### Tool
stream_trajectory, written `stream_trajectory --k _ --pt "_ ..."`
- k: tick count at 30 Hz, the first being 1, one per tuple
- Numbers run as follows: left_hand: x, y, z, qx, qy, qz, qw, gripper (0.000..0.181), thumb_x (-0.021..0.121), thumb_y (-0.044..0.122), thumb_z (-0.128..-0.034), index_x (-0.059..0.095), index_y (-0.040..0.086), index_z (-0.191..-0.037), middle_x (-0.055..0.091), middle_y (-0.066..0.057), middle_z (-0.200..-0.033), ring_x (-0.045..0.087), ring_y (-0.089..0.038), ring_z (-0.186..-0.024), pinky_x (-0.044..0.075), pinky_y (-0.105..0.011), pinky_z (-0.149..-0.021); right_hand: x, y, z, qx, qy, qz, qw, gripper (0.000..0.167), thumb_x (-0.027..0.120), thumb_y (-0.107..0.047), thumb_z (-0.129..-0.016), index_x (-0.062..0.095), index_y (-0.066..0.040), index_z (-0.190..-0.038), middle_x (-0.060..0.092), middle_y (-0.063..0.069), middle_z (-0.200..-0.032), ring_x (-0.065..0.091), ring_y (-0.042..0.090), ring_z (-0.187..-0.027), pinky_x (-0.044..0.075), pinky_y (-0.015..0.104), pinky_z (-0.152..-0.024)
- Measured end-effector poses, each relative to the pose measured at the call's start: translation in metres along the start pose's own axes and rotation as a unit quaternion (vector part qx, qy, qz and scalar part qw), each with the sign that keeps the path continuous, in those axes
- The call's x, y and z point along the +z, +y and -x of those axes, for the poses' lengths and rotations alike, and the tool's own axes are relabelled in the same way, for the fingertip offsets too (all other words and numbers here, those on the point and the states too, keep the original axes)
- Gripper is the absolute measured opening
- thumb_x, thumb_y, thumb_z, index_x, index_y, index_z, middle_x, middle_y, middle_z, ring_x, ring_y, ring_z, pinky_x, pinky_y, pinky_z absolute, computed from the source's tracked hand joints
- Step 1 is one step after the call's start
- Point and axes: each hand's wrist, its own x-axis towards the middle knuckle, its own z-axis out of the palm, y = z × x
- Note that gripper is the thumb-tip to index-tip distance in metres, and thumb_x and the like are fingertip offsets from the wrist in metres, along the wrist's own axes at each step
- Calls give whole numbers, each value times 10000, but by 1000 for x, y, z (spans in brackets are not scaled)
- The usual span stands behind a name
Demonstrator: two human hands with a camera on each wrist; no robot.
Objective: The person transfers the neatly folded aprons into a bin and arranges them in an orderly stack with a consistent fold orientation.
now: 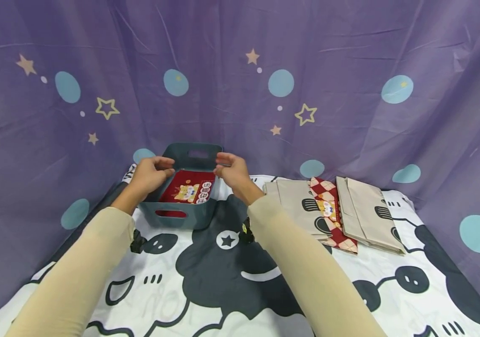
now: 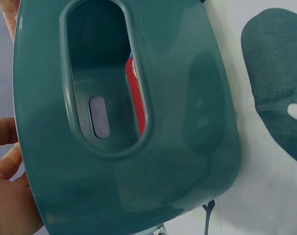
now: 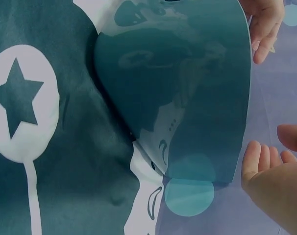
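A dark teal bin [image 1: 172, 221] with slotted handles stands at the back left, and a red packet [image 1: 187, 186] with a cartoon animal lies inside it. My left hand [image 1: 149, 175] is over the bin's left side, fingers relaxed and pointing inward, with nothing held. Over the right side is my right hand [image 1: 235, 174], its fingers loosely bent and empty. The left wrist view shows the bin's wall [image 2: 187, 147] and some red through the slot. In the right wrist view my right hand [image 3: 281, 181] is beside the bin's rim [image 3: 241, 122], apart from it.
To the right lie two beige folded bags [image 1: 294, 206] [image 1: 370, 213], with a red-and-cream checked packet [image 1: 328, 210] between them. A black-and-white patterned cloth [image 1: 156, 290] covers the surface. Behind hangs a purple curtain [image 1: 231, 126] with stars and dots.
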Motion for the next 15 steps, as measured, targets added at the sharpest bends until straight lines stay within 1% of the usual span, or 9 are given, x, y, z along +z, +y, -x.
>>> stream_trajectory --k 1,4,6,8,10,12,15 --pt "1 0 0 5 -2 -2 10000 340 630 107 -987 642 -31 -1297 672 -236 -1227 617 -331 -1097 481 -310 -848 -1 0 0 -15 -12 -36 10000 536 552 187 -892 575 24 -1403 598 220 -1357 623 242 -1108 555 302 -897" --pt "3 2 0 20 -7 -2 10000 336 633 102 -984 647 -27 -1294 676 -233 -1220 627 -333 -1093 489 -317 -856 -5 0 0 -102 -43 -79 9999 529 547 187 -891 573 36 -1397 605 232 -1339 640 324 -1099 562 317 -905" --pt "5 3 0 28 -16 30 10000 334 635 95 -982 648 -25 -1294 678 -232 -1217 639 -335 -1088 495 -301 -847 -9 1 0 -151 -72 -44 9999 516 560 175 -899 576 31 -1394 614 225 -1324 639 384 -1126 564 320 -896" --pt "7 3 0 60 -22 65 10000 334 638 92 -982 649 -26 -1294 680 -233 -1217 647 -336 -1087 500 -275 -830 -11 1 0 -185 -83 43 9998 505 569 159 -901 587 20 -1387 626 215 -1311 645 404 -1116 564 311 -870" --pt "8 5 0 63 -42 114 9999 336 639 90 -982 648 -21 -1298 680 -229 -1216 650 -330 -1082 500 -258 -819 -14 1 0 -193 -101 164 9996 493 587 137 -907 598 1 -1380 633 203 -1309 663 351 -1067 556 293 -836" --pt "11 7 1 90 -64 166 9998 336 641 92 -984 647 -19 -1301 679 -226 -1216 646 -329 -1084 498 -259 -816 -17 1 1 -205 -99 294 9993 487 593 121 -907 605 -9 -1376 632 213 -1321 671 269 -986 549 281 -809" --pt "14 12 3 93 -122 227 9996 339 642 105 -987 647 -7 -1307 677 -216 -1222 638 -325 -1094 496 -290 -831 -22 2 3 -269 -122 363 9989 487 594 118 -907 590 17 -1384 615 253 -1341 652 194 -921 555 310 -829"
